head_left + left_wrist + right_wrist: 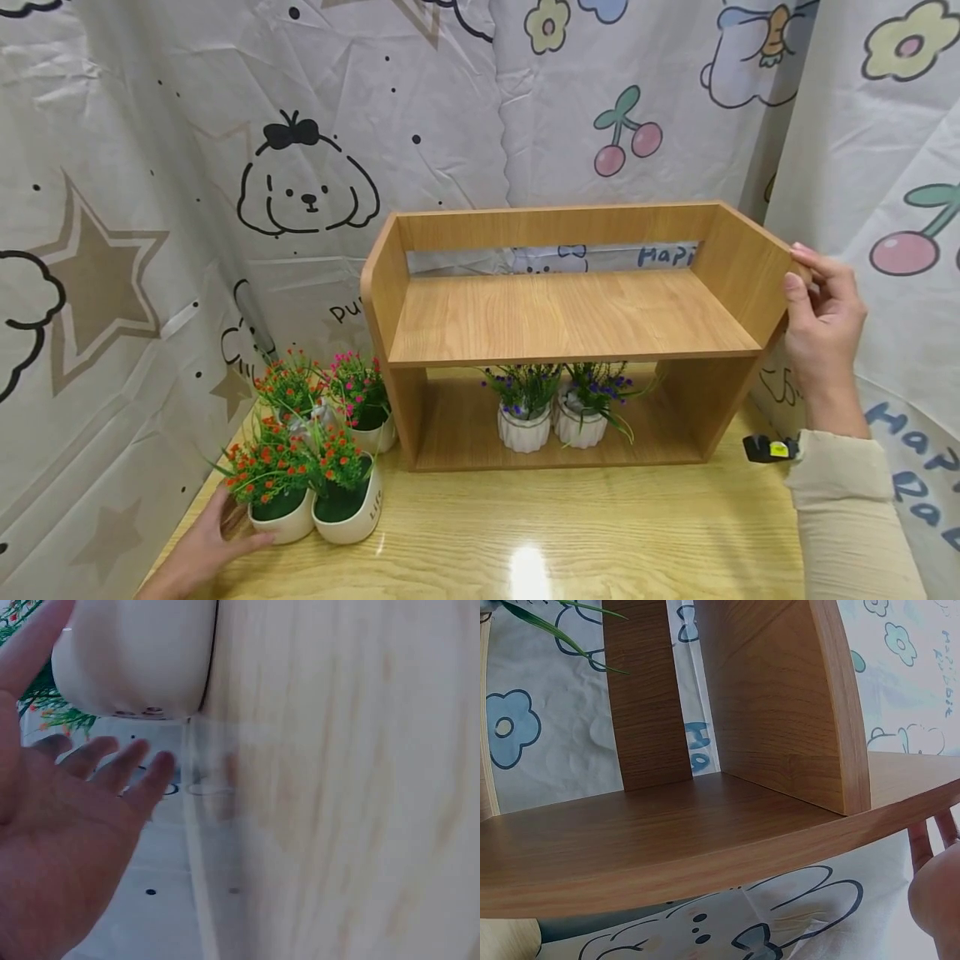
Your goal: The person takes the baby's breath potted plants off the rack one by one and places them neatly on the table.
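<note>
My left hand is beside a white pot of orange artificial flowers at the left of the table, thumb and fingers spread. In the left wrist view its fingers are loosely bent, apart from the pot. My right hand grips the front edge of the right side panel of a two-tier wooden shelf; the right wrist view shows only part of that hand. Two ribbed white pots of purple flowers stand side by side on the shelf's lower tier.
An oval white pot lettered "Life" touches the left-hand pot group. Behind it are more orange flowers and a pot of pink flowers against the shelf's left side. A small black object shows by the right wrist. Printed curtains surround the table.
</note>
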Demonstrator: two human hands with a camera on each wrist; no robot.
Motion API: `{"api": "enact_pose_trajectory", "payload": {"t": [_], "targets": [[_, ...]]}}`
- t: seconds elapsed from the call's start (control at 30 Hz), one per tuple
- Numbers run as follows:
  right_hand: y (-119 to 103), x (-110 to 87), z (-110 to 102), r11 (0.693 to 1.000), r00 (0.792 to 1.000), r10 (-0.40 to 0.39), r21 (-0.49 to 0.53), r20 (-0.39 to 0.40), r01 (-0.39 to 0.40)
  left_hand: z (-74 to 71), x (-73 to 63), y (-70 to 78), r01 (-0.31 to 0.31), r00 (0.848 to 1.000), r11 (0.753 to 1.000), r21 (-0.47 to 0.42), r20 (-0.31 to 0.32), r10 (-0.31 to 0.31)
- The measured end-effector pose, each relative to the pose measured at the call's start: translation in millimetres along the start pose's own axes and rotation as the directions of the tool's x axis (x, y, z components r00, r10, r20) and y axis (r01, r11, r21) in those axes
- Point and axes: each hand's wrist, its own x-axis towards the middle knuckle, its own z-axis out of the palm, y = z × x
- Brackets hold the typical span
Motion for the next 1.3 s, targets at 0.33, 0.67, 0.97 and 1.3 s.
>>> {"api": "enact_pose_trajectory", "payload": {"t": [0.33,0.67,0.97,1.3], "targets": [[-0.6,0.3,-0.3,1.000,1.000,-0.002,0.007,0.002,0.002,-10.8,-11.1,52.9,-0.308,0.886,0.947,0.088,-0.337,0.319],[1.5,1.1,1.3,0.999,1.000,-0.017,0.042,-0.007,0.017,17.7,-20.8,139.0,-0.290,0.841,0.943,0.165,-0.426,0.334],[2.5,1.2,1.7,0.998,1.000,-0.026,0.051,-0.010,0.026,72.5,-7.9,172.5,-0.465,0.818,0.873,0.148,-0.304,0.488],[2.7,1.1,2.0,0.999,1.000,-0.022,0.047,-0.018,0.023,139.4,19.1,176.1,-0.648,0.759,0.760,-0.056,-0.130,0.638]]}}
